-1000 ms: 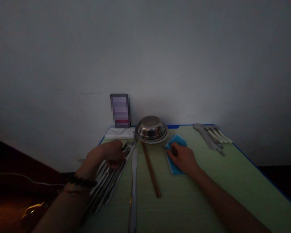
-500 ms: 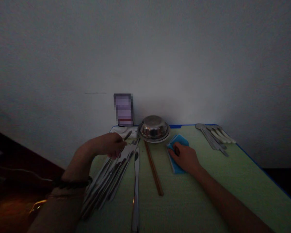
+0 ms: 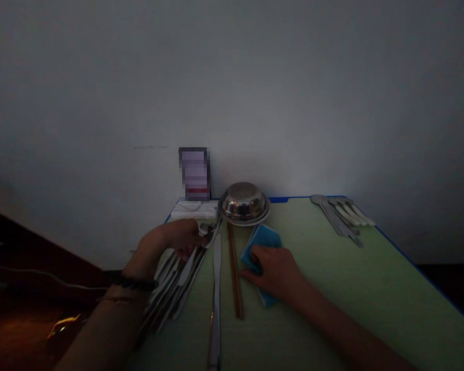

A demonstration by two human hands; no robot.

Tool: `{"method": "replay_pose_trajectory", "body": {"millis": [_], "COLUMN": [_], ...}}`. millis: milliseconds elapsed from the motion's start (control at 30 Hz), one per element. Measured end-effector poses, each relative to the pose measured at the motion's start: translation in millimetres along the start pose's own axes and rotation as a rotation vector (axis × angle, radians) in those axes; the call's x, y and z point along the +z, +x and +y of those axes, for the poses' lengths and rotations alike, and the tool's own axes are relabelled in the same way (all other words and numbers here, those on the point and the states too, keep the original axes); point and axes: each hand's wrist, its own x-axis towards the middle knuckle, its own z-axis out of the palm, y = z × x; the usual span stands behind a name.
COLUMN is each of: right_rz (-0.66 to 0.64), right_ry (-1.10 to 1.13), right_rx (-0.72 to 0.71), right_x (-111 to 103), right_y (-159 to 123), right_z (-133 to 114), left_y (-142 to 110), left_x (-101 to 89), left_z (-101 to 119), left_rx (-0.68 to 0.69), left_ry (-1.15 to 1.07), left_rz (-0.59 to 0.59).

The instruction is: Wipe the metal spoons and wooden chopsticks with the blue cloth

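My left hand [image 3: 185, 238] is closed over the left side of the table, its fingers round a piece of metal cutlery [image 3: 208, 230] with a rounded, spoon-like end. Below it several metal knives and other flatware [image 3: 178, 288] lie in a slanted heap, partly covered by my forearm. A single table knife [image 3: 216, 288] lies apart, pointing away from me. My right hand [image 3: 272, 268] grips a folded blue cloth [image 3: 265, 236] on the tabletop. Its thumb reaches the pair of brown chopsticks [image 3: 234, 273]; whether it touches them I cannot tell.
An upturned metal bowl [image 3: 244, 202] sits on a dish against the wall. Left of it are a white flat box [image 3: 195, 209] and a propped, blurred screen [image 3: 195, 174]. Spoons and white-handled forks [image 3: 340, 214] lie at the far right of the green table [image 3: 332, 288].
My right hand has slid left and nearer with the blue cloth. The near ends of the chopsticks have swung left. My left hand has come down slightly, and the cutlery's end has turned.
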Motion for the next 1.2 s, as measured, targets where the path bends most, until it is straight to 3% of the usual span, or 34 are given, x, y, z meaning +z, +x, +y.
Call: {"method": "replay_pose_trajectory", "body": {"millis": [233,333,433,500,533,600,700,767,833,900,967,1100,1200], "right_rz": [0.015,0.006,0.005,0.101,0.155,0.297,0.657,0.811,0.872,0.834,0.718,0.456,0.412], "right_ry": [-0.006,0.051,0.285,0.421,0.449,0.485,0.527,0.605,0.655,0.619,0.542,0.604,0.719], "right_rx": [0.029,0.065,0.124,0.181,0.221,0.310,0.426,0.467,0.455,0.413,0.364,0.245,0.201], "right_x": [4,-3,-17,-30,-37,-53,-77,-88,-94,-91,-80,-50,-33], "right_y": [2,5,5,4,3,-1,-5,-7,-8,-8,-8,-10,-13], "right_z": [-6,6,27,44,53,71,94,102,102,94,82,57,49], "left_y": [-14,-32,-51,-56,-55,-45,-18,0,14,21,24,25,25], "left_x": [-2.8,-5.5,-3.5,3.1,8.6,24.1,55.5,76.5,93.3,104.3,109.8,111.6,110.3], "left_z": [6,19,38,52,60,75,93,100,104,106,107,107,108], "left_rx": [0.084,0.165,0.265,0.372,0.523,0.619,0.670,0.657,0.641,0.626,0.609,0.575,0.558], "left_ry": [-0.032,-0.043,-0.065,-0.117,-0.241,-0.340,-0.496,-0.592,-0.670,-0.722,-0.765,-0.804,-0.787], "left_rz": [-0.034,-0.046,-0.059,-0.061,-0.059,-0.046,-0.018,0.025,0.049,0.060,0.075,0.117,0.142]}}
